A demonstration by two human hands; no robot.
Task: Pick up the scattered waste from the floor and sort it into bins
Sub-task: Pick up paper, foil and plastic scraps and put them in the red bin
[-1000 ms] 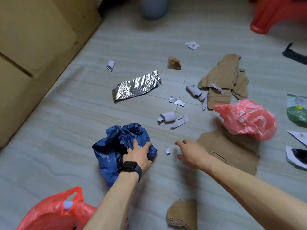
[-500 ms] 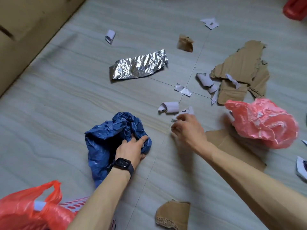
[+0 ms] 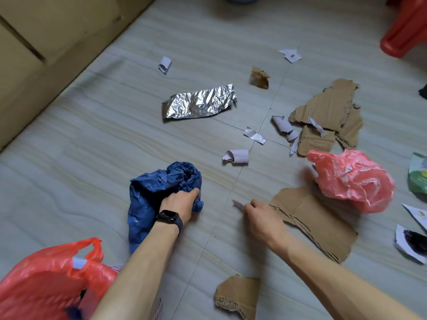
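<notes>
Left hand [image 3: 179, 205]: its fingers [image 3: 193, 193] are clenched into the crumpled blue plastic bag [image 3: 150, 195] and grasp a fold of it. A dark watch [image 3: 169, 218] sits on the wrist.
Blue plastic bag: on the floor [image 3: 92, 146], bunched under the left fingers and spreading out to their left and back toward the person.
Right hand [image 3: 262, 219]: its fingers [image 3: 251, 204] pinch a small white paper scrap [image 3: 238, 204]. The scrap pokes out to the left of the fingertips, low over the floor; whether it touches the floor I cannot tell.
Cardboard sheet [image 3: 316, 218]: flat on the floor, just right of the right fingers and passing under the wrist.
Rolled paper [image 3: 236, 156]: on the floor beyond the right fingers, well apart from them.
Foil sheet [image 3: 199, 101]: crinkled and flat, farther out, beyond the left fingers.
Pink plastic bag [image 3: 353, 179]: crumpled, to the right of the right fingers, with its near edge over the far end of the cardboard sheet.
Torn cardboard [image 3: 328, 114]: beyond the pink plastic bag, with white paper bits on it and beside it.
Red bag [image 3: 46, 280]: open-mouthed, on the near side of the left fingers, beside the left forearm.
Small cardboard piece [image 3: 238, 296]: on the floor between the two forearms, nearer the person than either set of fingers.
</notes>
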